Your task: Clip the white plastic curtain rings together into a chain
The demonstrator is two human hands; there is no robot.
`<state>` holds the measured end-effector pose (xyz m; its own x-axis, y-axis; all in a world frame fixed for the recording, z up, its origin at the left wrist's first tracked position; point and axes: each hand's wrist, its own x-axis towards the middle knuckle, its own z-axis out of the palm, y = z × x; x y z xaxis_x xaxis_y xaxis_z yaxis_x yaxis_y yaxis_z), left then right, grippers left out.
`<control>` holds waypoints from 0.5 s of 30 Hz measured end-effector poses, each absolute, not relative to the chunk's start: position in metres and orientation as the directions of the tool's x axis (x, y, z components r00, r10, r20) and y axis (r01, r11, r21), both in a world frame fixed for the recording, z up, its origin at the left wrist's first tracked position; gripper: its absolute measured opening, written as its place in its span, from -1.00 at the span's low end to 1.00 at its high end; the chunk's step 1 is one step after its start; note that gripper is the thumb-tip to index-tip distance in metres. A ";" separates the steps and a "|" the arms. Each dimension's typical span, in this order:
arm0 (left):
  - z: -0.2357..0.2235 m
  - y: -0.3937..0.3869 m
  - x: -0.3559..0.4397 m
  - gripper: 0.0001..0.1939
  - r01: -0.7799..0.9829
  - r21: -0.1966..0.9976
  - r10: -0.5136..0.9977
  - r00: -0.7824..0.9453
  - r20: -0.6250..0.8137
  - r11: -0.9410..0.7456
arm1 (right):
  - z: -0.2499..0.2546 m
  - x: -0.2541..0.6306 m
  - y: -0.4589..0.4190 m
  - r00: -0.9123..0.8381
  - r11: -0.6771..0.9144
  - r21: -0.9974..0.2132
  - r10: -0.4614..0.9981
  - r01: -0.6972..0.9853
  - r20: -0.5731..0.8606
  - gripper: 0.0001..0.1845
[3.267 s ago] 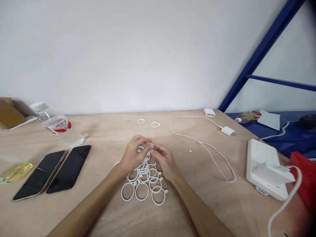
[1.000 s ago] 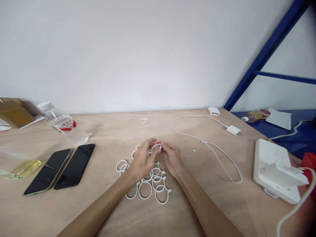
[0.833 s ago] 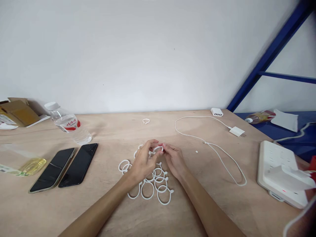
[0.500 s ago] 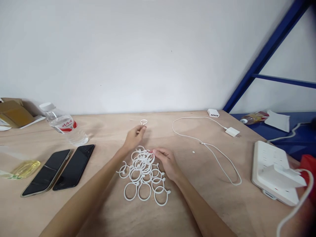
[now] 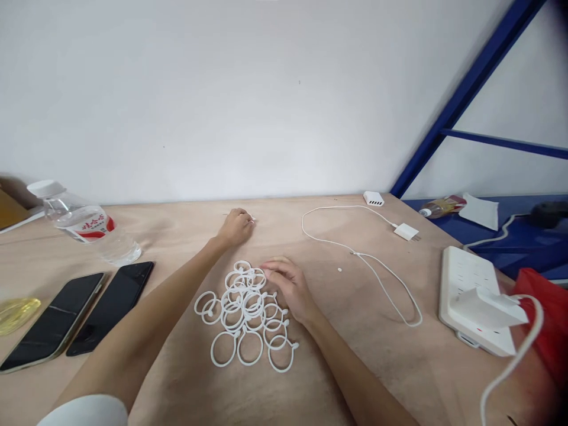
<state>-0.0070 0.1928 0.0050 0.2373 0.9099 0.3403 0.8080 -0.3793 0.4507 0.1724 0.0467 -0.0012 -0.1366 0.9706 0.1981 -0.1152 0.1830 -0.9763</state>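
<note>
A cluster of several linked white plastic rings (image 5: 242, 313) lies on the wooden table (image 5: 186, 236) in front of me. My right hand (image 5: 288, 287) rests at the cluster's far right edge, its fingertips pinched on a ring at the top. My left hand (image 5: 236, 225) is stretched out to the far side of the table, fingers curled over a single loose white ring (image 5: 252, 220), of which only a sliver shows at the fingertips.
Two dark phones (image 5: 48, 322) (image 5: 110, 307) lie at the left, with a water bottle (image 5: 84, 225) on its side behind them. A white cable (image 5: 368, 260) with its adapter (image 5: 407, 231), a white power strip (image 5: 465, 284) and a red object (image 5: 545, 319) are at the right.
My left hand left the ring cluster and reached forward onto the lone ring at the back. One loose ring seen earlier at the back is gone. My right hand stayed on the cluster.
</note>
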 end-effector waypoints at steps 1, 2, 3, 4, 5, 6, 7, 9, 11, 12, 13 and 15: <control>0.008 0.186 -0.005 -0.77 0.803 0.458 0.907 0.230 0.351 -0.381 | -0.003 0.172 0.048 -0.096 0.162 -0.978 0.980 -0.132 0.175 -0.84; 0.012 0.178 -0.002 -0.75 0.796 0.469 0.906 0.226 0.358 -0.384 | -0.005 0.171 0.049 -0.057 0.131 -0.980 0.988 -0.152 0.141 -0.83; 0.016 0.169 0.001 -0.74 0.786 0.482 0.905 0.226 0.359 -0.388 | -0.007 0.170 0.050 -0.023 0.098 -0.979 0.994 -0.177 0.103 -0.81; 0.020 0.158 0.004 -0.72 0.774 0.498 0.906 0.231 0.354 -0.392 | -0.008 0.170 0.051 0.002 0.068 -0.975 0.998 -0.211 0.069 -0.79; 0.024 0.145 0.007 -0.71 0.760 0.515 0.909 0.241 0.341 -0.395 | -0.010 0.169 0.052 0.019 0.044 -0.967 0.999 -0.251 0.040 -0.77; 0.027 0.132 0.010 -0.68 0.746 0.538 0.913 0.247 0.324 -0.393 | -0.011 0.169 0.053 0.028 0.028 -0.955 0.999 -0.294 0.021 -0.73; 0.030 0.119 0.014 -0.66 0.731 0.561 0.918 0.251 0.308 -0.388 | -0.012 0.169 0.054 0.032 0.020 -0.942 0.999 -0.336 0.010 -0.70; 0.035 0.094 0.019 -0.66 0.664 0.651 0.930 0.233 0.285 -0.367 | -0.011 0.170 0.054 0.017 0.005 -0.911 1.000 -0.413 -0.002 -0.65; 0.038 0.073 0.023 -0.66 0.607 0.712 0.935 0.224 0.274 -0.354 | -0.007 0.171 0.054 -0.028 -0.026 -0.875 1.000 -0.483 -0.014 -0.65; 0.039 0.064 0.025 -0.65 0.594 0.723 0.936 0.225 0.272 -0.353 | -0.005 0.171 0.053 -0.060 -0.046 -0.858 0.998 -0.512 -0.018 -0.68; 0.039 0.057 0.026 -0.64 0.599 0.716 0.934 0.229 0.274 -0.357 | -0.003 0.171 0.052 -0.100 -0.068 -0.844 0.995 -0.532 -0.017 -0.72; 0.039 0.046 0.029 -0.62 0.630 0.685 0.930 0.225 0.290 -0.366 | 0.000 0.171 0.050 -0.180 -0.107 -0.836 0.984 -0.538 -0.010 -0.79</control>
<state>0.0287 0.0460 0.0394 0.2254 0.9300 0.2903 0.6298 -0.3664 0.6849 0.1714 0.0499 0.0002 -0.1803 0.9835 -0.0102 -0.5385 -0.1074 -0.8357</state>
